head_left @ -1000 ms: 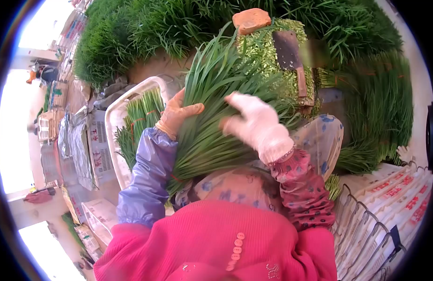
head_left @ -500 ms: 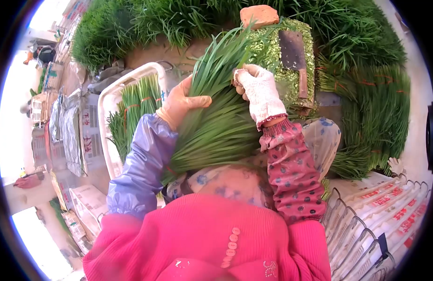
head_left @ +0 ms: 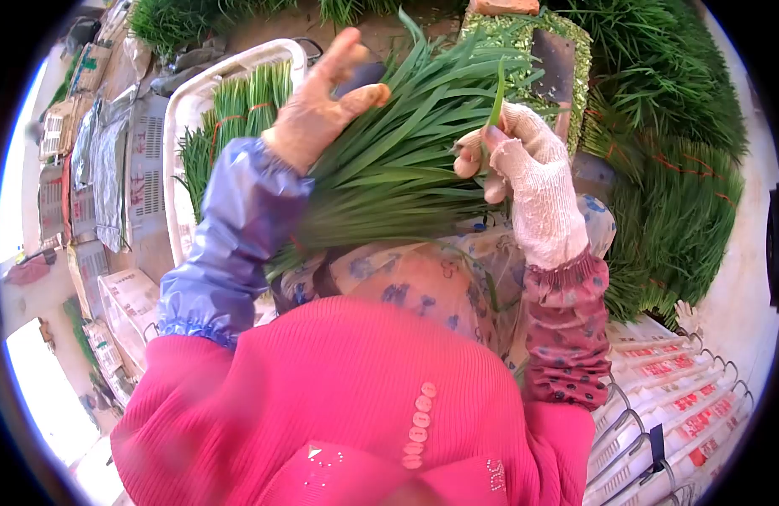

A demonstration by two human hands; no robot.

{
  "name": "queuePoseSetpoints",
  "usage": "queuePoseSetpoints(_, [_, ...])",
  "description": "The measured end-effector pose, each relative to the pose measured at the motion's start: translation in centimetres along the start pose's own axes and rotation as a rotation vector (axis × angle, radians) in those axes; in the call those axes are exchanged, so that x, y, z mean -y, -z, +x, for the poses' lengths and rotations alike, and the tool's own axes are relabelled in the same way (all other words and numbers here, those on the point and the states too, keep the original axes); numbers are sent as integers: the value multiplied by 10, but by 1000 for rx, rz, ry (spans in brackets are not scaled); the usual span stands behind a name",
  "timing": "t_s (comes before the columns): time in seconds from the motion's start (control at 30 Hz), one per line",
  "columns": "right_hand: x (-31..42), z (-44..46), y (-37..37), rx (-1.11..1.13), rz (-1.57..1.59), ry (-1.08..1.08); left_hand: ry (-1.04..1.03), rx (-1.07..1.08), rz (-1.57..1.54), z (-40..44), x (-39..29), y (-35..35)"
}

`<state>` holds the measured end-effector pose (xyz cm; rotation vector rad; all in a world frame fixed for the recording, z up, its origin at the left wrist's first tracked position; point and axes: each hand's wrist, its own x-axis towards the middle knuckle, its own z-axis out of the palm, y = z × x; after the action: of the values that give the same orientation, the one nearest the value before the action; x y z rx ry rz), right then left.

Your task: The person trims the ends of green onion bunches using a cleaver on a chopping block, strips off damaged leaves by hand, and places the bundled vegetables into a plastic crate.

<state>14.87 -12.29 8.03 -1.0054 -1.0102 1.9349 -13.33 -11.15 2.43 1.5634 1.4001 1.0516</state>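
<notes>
A large loose bundle of long green leaves (head_left: 398, 160) lies across my lap. My left hand (head_left: 322, 101), in a thin tan glove, is raised over the bundle's left side, its fingers apart and nothing held. In a white knitted glove, my right hand (head_left: 528, 164) pinches a single green leaf (head_left: 499, 94) that points upward, above the right part of the bundle. The tips of its other fingers are bare and curled.
A white basket (head_left: 177, 143) with banded green bundles stands at the left. Behind my right hand, a cleaver (head_left: 554, 72) lies on chopped green bits beside a brick (head_left: 505, 7). Banded bundles (head_left: 684, 211) and printed white bags (head_left: 684, 379) are at the right.
My left hand has come off the leaves, rising with its fingers spread. My right hand has moved right and now has one leaf between its fingers. The view has shifted.
</notes>
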Motion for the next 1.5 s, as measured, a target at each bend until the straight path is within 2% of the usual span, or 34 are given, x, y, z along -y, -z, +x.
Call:
queuePoseSetpoints(0.03, [1, -3, 1, -92, -175, 14, 13, -47, 177, -9, -23, 6])
queuePoseSetpoints(0.07, [-2, -6, 8, -76, 20, 6, -44, -31, 264, -19, -39, 12])
queuePoseSetpoints(0.1, [-3, -8, 10, -85, 17, 0, -100, -15, 350, -31, -47, 16])
queuePoseSetpoints(0.13, [-4, -9, 12, -48, 160, -12, -98, -9, 344, -46, -49, 20])
queuePoseSetpoints(0.17, [-6, -10, 14, -9, 303, -24, -152, 126, 499, -62, -49, 24])
queuePoseSetpoints(0.2, [-10, -10, 15, 32, 290, -45, -207, 260, 656, -79, -51, 24])
queuePoseSetpoints(0.23, [-9, -11, 16, 31, 293, -48, -19, 360, 772, -98, -55, 21])
queuePoseSetpoints(0.3, [-4, -12, 16, 131, 5, -145, 116, 432, 1082, -114, -72, 10])
queuePoseSetpoints(0.33, [-11, -11, 16, 148, -228, -110, 119, 424, 1082, -115, -69, 12])
queuePoseSetpoints(0.4, [-26, -2, 25, 180, -687, 66, 160, 369, 741, -117, -56, 17])
queuePoseSetpoints(0.43, [-28, 1, 29, 156, -900, 186, 158, 358, 738, -118, -49, 20])
queuePoseSetpoints(0.5, [-34, 10, 70, -122, -1558, 307, 75, 412, 792, -120, -39, 23])
queuePoseSetpoints(0.53, [-28, 8, 82, -292, -1559, 166, 71, 397, 788, -119, -40, 23])
queuePoseSetpoints(0.57, [-18, 5, 95, -365, -1749, -60, 78, 418, 846, -118, -42, 21])
queuePoseSetpoints(0.63, [-3, -9, 83, -475, -1924, 268, 94, 448, 900, -118, -57, 16])
queuePoseSetpoints(0.7, [19, -11, 30, -169, -1757, 531, 215, 620, 1158, -105, -78, -1])
queuePoseSetpoints(0.77, [5, -7, -14, 286, -1519, 693, 190, 692, 1266, -99, -81, -10])
queuePoseSetpoints(0.83, [-38, 5, -39, 451, -1566, 766, 141, 821, 1387, -100, -79, -12])
queuePoseSetpoints(0.9, [-63, 21, -26, 379, -1722, 750, 35, 773, 1338, -106, -83, -1])
queuePoseSetpoints(0.93, [-51, 26, -24, 422, -1659, 520, -58, 713, 1348, -114, -80, 7])
queuePoseSetpoints(0.97, [-56, 29, -13, 368, -1645, 551, -154, 647, 1360, -121, -76, 19])
queuePoseSetpoints(1.03, [-57, 28, -5, 427, -1578, 355, -263, 434, 1219, -132, -73, 54])
queuePoseSetpoints(1.07, [-64, 26, -1, 404, -1519, 330, -268, 226, 1083, -138, -68, 74])
queuePoseSetpoints(1.1, [-76, 23, 4, 382, -1462, 304, -183, 17, 874, -149, -60, 96])
queuePoseSetpoints(1.13, [-88, 22, 11, 341, -1309, 333, 70, -176, 445, -163, -50, 99])
queuePoseSetpoints(1.17, [-95, 18, 12, 298, -1219, 309, 209, -461, -33, -177, -40, 101])
queuePoseSetpoints(1.23, [-119, 13, 20, 169, -927, 214, 638, -402, -730, -229, 63, 147])
queuePoseSetpoints(1.27, [-122, 11, 21, 123, -897, 124, 671, -276, -809, -237, 66, 128])
queuePoseSetpoints(1.3, [-122, 9, 20, 94, -917, 181, 692, -137, -886, -233, 62, 103])
queuePoseSetpoints(1.37, [-110, 6, 13, 76, -858, 65, 772, -67, -848, -222, 40, 76])
queuePoseSetpoints(1.4, [-107, 4, 9, 21, -742, -33, 551, -21, -775, -208, 22, 63])
queuePoseSetpoints(1.43, [-104, 4, 7, 19, -759, -24, 535, -21, -787, -200, 17, 54])
queuePoseSetpoints(1.47, [-101, 4, 7, 2, -751, 12, 449, -115, -774, -192, 14, 47])
queuePoseSetpoints(1.5, [-99, 3, 7, -21, -740, 50, 354, -121, -897, -186, 19, 49])
